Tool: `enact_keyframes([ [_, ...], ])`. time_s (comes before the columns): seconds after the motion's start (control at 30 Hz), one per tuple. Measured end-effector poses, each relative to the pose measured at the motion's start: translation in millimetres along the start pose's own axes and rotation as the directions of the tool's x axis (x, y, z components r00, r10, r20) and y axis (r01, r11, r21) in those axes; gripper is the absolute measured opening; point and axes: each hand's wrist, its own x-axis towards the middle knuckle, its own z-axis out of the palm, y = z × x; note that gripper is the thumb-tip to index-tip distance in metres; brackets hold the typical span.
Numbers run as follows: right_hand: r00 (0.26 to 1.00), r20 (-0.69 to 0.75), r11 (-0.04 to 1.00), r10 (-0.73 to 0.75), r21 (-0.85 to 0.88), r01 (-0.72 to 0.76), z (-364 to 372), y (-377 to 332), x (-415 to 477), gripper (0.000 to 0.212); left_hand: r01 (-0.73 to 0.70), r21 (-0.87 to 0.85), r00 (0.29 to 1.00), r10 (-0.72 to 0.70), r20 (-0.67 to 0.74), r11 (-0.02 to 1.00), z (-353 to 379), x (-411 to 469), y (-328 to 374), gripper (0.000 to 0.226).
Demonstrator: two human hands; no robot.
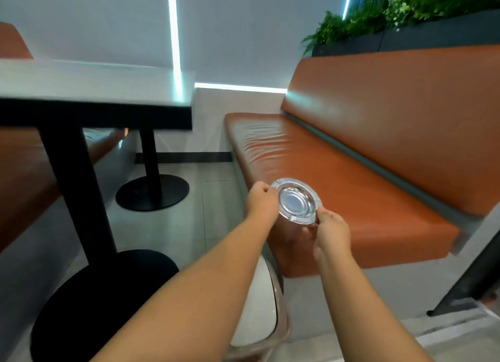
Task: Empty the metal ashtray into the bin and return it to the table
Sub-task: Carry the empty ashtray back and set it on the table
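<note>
The round metal ashtray point(296, 200) is held in the air in front of the orange bench, its shiny bowl facing me and looking empty. My left hand point(261, 200) pinches its left rim. My right hand point(331, 230) grips its lower right rim. Below my arms stands a white bin point(261, 302) with a clear rim, partly hidden by my left forearm. The table point(89, 88) with a pale top and black edge is to the upper left.
An orange bench seat point(338, 177) with a backrest runs along the right. Black table legs on round bases point(151, 192) stand on the tiled floor at left. A planter with green plants point(405, 12) tops the bench back.
</note>
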Motion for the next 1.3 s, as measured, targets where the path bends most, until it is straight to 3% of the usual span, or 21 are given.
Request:
enact_keyframes([
  [0.2,0.982,-0.157,0.994,-0.109,-0.035,0.104,63.2,-154.9,-0.5,0.010,0.003,-0.177,1.000,-0.007,-0.017,0.984,16.1,-1.3,157.7,0.024],
  [0.3,0.983,-0.160,0.992,-0.090,-0.097,0.075,112.9,-241.8,-21.3,0.010,0.072,-0.249,0.997,-0.075,-0.002,0.966,-11.2,2.4,251.4,0.020],
  [0.4,0.988,-0.121,0.984,-0.093,-0.164,0.072,161.5,-294.7,-40.1,0.017,0.137,-0.241,0.991,-0.134,0.028,0.961,-52.3,15.4,319.5,0.013],
  [0.53,0.997,0.053,0.972,-0.047,-0.229,0.058,271.2,-349.5,-68.4,0.015,0.150,-0.206,0.987,-0.158,-0.021,0.967,-145.6,63.3,401.6,0.012],
  [0.7,0.969,0.238,0.960,0.066,-0.279,0.003,400.1,-329.0,-100.3,0.015,0.252,-0.116,0.957,-0.265,-0.118,0.961,-278.1,129.2,429.5,0.016],
  [0.77,0.944,0.298,0.952,0.143,-0.303,-0.049,452.4,-298.1,-109.7,0.014,0.303,-0.168,0.941,-0.322,-0.106,0.938,-337.4,155.7,419.6,0.016],
  [0.93,0.907,0.306,0.917,0.291,-0.359,-0.173,559.5,-222.8,-123.1,0.011,0.369,-0.230,0.910,-0.401,-0.109,0.901,-452.5,217.3,394.5,0.015],
  [1.1,0.883,0.311,0.883,0.350,-0.426,-0.200,633.8,-183.8,-112.9,0.016,0.369,-0.241,0.902,-0.409,-0.141,0.898,-509.6,282.8,373.7,0.022],
  [1.3,0.879,0.313,0.868,0.359,-0.459,-0.191,690.1,-155.9,-65.2,0.014,0.346,-0.258,0.896,-0.399,-0.192,0.902,-521.6,347.4,336.1,0.021],
])
